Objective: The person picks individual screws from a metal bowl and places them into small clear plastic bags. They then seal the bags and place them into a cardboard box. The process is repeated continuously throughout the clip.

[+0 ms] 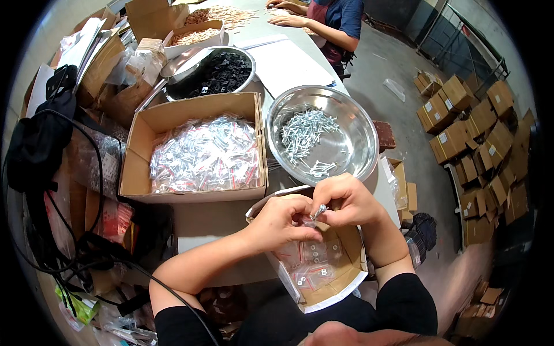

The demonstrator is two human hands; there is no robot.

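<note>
My left hand (284, 220) pinches a small clear plastic bag (304, 221) over an open cardboard box (341, 275) in my lap. My right hand (345, 200) holds a few silver screws (319, 211) at the bag's mouth. Several filled little bags lie in the bottom of that box. Just beyond my hands stands a steel bowl (352, 151) with a heap of loose screws (304, 131) in it.
A larger cardboard box (144, 155) full of packed bags sits to the left. Behind it stands a second steel bowl (249, 60) holding black parts. Another person's hands (287, 14) work at the table's far end. Stacked cartons (473, 127) cover the floor at right.
</note>
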